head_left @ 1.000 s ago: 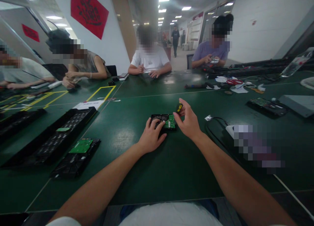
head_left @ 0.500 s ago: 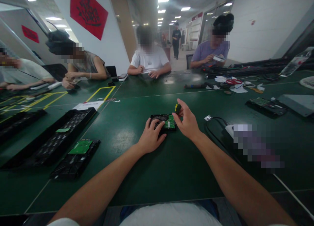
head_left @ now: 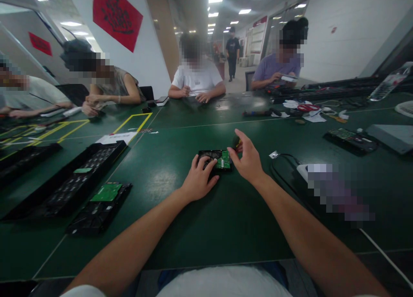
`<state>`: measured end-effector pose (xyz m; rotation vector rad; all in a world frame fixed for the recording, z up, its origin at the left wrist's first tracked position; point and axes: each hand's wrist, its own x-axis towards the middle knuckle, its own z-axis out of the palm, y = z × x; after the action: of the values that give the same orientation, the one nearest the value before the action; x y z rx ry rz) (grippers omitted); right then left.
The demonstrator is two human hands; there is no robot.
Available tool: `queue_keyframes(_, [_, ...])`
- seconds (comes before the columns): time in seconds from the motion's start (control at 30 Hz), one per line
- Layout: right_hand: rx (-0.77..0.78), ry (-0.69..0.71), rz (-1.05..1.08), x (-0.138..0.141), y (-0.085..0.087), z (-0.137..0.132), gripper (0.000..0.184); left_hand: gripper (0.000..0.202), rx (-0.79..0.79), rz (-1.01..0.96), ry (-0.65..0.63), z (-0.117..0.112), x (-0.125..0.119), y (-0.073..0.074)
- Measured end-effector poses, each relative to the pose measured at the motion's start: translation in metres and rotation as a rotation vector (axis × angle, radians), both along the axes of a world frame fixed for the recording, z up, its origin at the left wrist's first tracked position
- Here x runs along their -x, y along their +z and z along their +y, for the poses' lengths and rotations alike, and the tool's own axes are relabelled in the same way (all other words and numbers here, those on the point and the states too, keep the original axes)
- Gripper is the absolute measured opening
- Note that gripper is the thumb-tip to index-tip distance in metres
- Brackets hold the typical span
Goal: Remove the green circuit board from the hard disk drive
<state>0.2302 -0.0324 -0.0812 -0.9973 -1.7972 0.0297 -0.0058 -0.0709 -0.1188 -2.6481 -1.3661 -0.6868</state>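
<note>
A small black hard drive with a green circuit board [head_left: 225, 160] lies on the green table in front of me. Bent over its left part, the fingers of my left hand [head_left: 200, 176] hold it against the tabletop, thumb by the near edge. At the drive's right end, my right hand [head_left: 247, 159] pinches a screwdriver with a black and yellow handle [head_left: 237, 143] between thumb and fingers. The shaft and tip are not visible. Whether it touches the drive I cannot tell.
To my left lie another drive unit with a green board [head_left: 106, 193] and a long black tray [head_left: 64, 185]. On the right are a cable [head_left: 285, 183], a blurred-out object [head_left: 335, 191] and a further drive [head_left: 350, 140]. Several people sit across the table.
The screwdriver handle has turned and shifted slightly in my right hand, showing less yellow. My left hand and the hard drive stay in place.
</note>
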Motion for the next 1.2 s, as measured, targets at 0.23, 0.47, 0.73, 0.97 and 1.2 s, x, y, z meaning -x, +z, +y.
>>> queue_keyframes(0.23, [-0.009,0.014,0.025,0.0015,0.0004,0.0002,0.071,0.061,0.013,-0.007,-0.001,0.0003,0.0004,0.0002])
queue_keyframes(0.47, [0.011,0.017,0.062,0.0007,-0.0001,0.0004,0.068,0.061,0.009,0.031,0.015,-0.0008,-0.0004,0.0014])
queue_keyframes(0.73, [0.008,-0.001,0.1,0.0025,-0.001,-0.0002,0.07,0.062,0.025,0.008,0.014,-0.0001,-0.0001,0.0013])
queue_keyframes(0.97, [0.012,0.017,0.107,0.0023,-0.0011,0.0008,0.069,0.062,0.055,-0.004,0.038,-0.0015,-0.0006,0.0001])
queue_keyframes(1.2, [0.0,0.037,0.094,0.0028,-0.0025,0.0013,0.07,0.062,0.065,0.013,0.11,-0.0061,-0.0031,0.0019])
